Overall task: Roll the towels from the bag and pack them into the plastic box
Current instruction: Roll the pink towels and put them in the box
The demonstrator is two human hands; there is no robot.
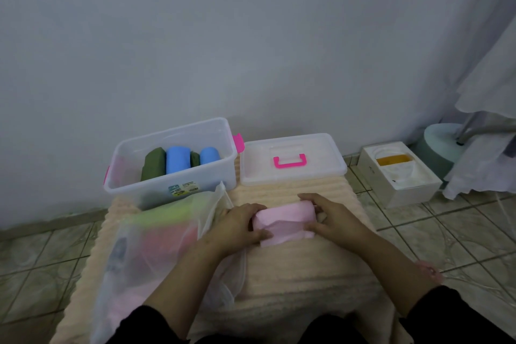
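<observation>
A pink towel (284, 222), rolled up, lies on the cream rug (293, 282) in front of me. My left hand (237, 227) grips its left end and my right hand (332, 218) grips its right end, fingers curled over the roll. Behind them stands the clear plastic box (223, 173) with pink latches. Inside it sit two green rolls (153, 165) and two blue rolls (177, 160). A translucent bag (150, 246) lies at the left with green, pink and red cloth showing through it.
The box's clear lid (293, 173) with a pink handle lies to the right of the box. A white carton (402, 176) sits on the tiled floor at right, beside a pale round base (438, 145) and white fabric. A wall stands close behind.
</observation>
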